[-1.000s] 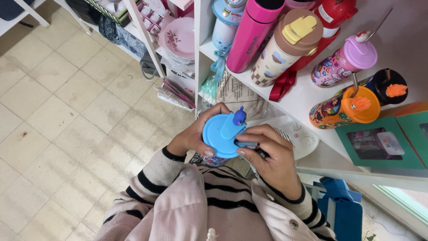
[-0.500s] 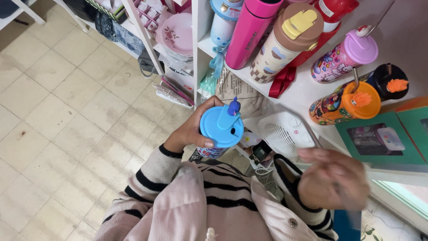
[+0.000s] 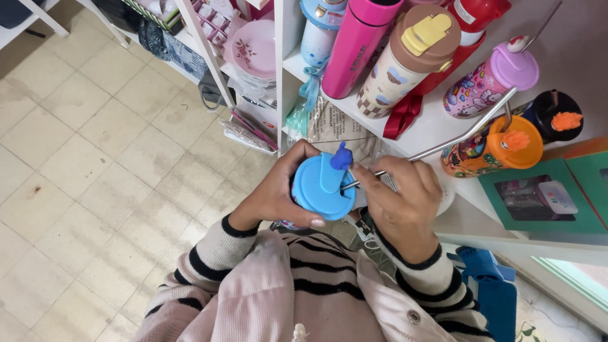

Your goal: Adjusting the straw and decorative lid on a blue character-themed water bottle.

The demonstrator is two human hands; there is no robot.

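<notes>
We look down on a person in a striped sweater holding a children's drinking bottle with a blue lid [image 3: 323, 187] close against the chest, just in front of a white shelf [image 3: 430, 126] crowded with other bottles. The left hand [image 3: 278, 193] is wrapped around the bottle below the lid, its fingers [image 3: 315, 222] curled tight on the rim, so the bottle is gripped and lifted clear of the shelf. The lid's darker blue spout cap [image 3: 342, 156] stands flipped up on the side of the lid toward the shelf.

The right hand [image 3: 399, 202] sits just beside the lid on its other side, fingers pinched on a bent metal straw [image 3: 456, 138], whose near end meets the lid's top while its long part slants away over the shelf edge.

On the shelf beyond the lid we see a pink tumbler [image 3: 354, 47], a beige bottle with a brown and yellow cap [image 3: 405, 60], a bottle with a lilac lid [image 3: 491, 79] and an orange-lidded bottle [image 3: 497, 149], the last lying nearest the straw. A green box [image 3: 538, 199] rests past the right hand, and a tiled floor [image 3: 82, 171] spreads out on the left hand's side of the lid.
</notes>
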